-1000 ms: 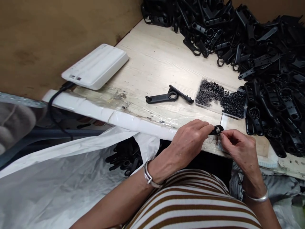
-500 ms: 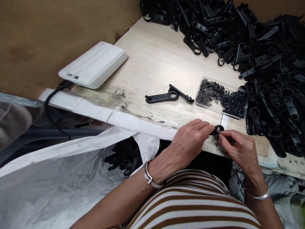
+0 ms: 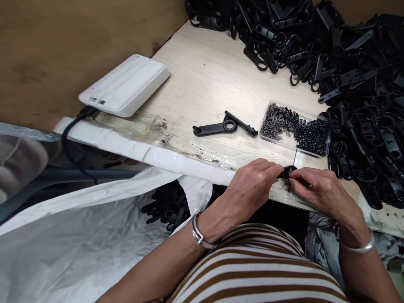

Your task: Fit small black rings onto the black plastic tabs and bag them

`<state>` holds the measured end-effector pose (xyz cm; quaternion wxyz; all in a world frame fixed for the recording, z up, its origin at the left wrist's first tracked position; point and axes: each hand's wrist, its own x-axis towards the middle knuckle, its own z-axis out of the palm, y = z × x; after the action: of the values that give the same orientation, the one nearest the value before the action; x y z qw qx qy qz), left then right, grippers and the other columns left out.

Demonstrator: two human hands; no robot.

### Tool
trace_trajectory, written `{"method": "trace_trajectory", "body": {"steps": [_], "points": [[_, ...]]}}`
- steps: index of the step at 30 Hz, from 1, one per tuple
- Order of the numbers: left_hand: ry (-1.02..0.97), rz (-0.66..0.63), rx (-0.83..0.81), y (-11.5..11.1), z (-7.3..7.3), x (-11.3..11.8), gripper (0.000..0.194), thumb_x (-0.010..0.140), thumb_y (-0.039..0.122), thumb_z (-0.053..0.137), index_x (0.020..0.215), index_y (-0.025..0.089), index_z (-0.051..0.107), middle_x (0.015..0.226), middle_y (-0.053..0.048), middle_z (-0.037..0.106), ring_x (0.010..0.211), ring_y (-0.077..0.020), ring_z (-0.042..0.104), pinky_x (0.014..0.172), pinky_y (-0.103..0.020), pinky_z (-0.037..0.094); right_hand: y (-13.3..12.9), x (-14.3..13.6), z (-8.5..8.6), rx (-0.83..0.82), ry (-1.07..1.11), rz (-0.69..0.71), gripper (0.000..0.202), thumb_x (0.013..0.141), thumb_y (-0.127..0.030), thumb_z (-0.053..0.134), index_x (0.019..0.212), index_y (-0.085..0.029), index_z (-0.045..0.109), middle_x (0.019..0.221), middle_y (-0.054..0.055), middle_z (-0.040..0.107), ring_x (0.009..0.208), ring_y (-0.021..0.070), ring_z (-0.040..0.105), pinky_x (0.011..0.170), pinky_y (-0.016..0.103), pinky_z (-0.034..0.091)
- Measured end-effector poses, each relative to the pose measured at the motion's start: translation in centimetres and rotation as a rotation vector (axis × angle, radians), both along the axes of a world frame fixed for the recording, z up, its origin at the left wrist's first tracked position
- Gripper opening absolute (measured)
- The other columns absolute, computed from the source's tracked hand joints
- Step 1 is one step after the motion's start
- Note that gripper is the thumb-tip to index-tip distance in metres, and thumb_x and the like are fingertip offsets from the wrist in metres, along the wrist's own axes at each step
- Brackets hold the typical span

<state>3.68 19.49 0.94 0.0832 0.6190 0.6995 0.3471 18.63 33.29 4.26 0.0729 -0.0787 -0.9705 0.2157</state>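
Observation:
My left hand (image 3: 252,185) is closed on a black plastic handle (image 3: 286,171) at the table's front edge; only its ringed end shows past the fingers. My right hand (image 3: 318,187) is closed, thumb and finger pinched at that ringed end; whether a small part sits between them is hidden. Just beyond the hands stands a clear plastic box (image 3: 295,147), with tiny metal springs (image 3: 277,122) on its left and small black pieces (image 3: 312,136) on its right. Left of the box lie a black handle with a ring (image 3: 216,128) and a second black handle (image 3: 243,124) touching it.
A big heap of black plastic handles (image 3: 315,46) covers the back and right of the table. A white flat device (image 3: 126,86) with a black cable (image 3: 71,139) stands at the left. Below the taped edge (image 3: 164,158) hangs a white sack (image 3: 78,248) holding more black parts (image 3: 167,206).
My right forearm and wrist have swung outward to the right, while the fingertips stay at the handle's ringed end. My left hand keeps its hold, almost unmoved.

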Motion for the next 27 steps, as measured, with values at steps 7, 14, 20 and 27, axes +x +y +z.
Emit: {"method": "trace_trajectory", "body": {"steps": [7,14,20,27], "points": [[-0.009,0.017,0.009,0.0,-0.1,0.1,0.025,0.073,-0.003,0.067,0.093,0.013,0.067,0.086,-0.007,0.072,0.079,-0.0214,0.068,0.070,-0.032,0.059,0.9,-0.2,1.1,-0.058,-0.140,0.063,0.014,0.090,-0.012,0.054,0.081,-0.016,0.063,0.066,-0.002,0.060,0.055,0.0089,0.054,0.055,0.022,0.037],[0.026,-0.021,0.002,0.2,-0.2,-0.3,0.022,0.074,-0.002,0.065,0.089,0.014,0.066,0.088,-0.007,0.072,0.083,-0.0212,0.068,0.074,-0.032,0.059,1.1,0.3,0.3,-0.158,-0.055,-0.029,0.010,0.089,-0.014,0.057,0.085,-0.017,0.066,0.072,-0.001,0.065,0.060,0.0092,0.058,0.056,0.019,0.041],[0.033,-0.029,0.001,0.1,-0.2,-0.4,0.018,0.077,0.001,0.064,0.087,0.015,0.065,0.087,-0.006,0.071,0.082,-0.0188,0.068,0.075,-0.029,0.058,1.0,2.0,-0.5,-0.199,0.040,-0.272,0.010,0.086,-0.018,0.060,0.080,-0.018,0.068,0.063,-0.002,0.066,0.050,0.0092,0.057,0.049,0.018,0.044],[0.046,-0.023,0.009,0.1,-0.3,-0.2,0.015,0.080,0.003,0.062,0.086,0.015,0.066,0.086,-0.006,0.071,0.083,-0.0180,0.067,0.077,-0.028,0.057,-0.3,2.0,-0.6,-0.103,0.068,-0.296,0.012,0.088,-0.022,0.059,0.079,-0.018,0.067,0.066,0.000,0.067,0.051,0.0098,0.058,0.054,0.019,0.048]]}}
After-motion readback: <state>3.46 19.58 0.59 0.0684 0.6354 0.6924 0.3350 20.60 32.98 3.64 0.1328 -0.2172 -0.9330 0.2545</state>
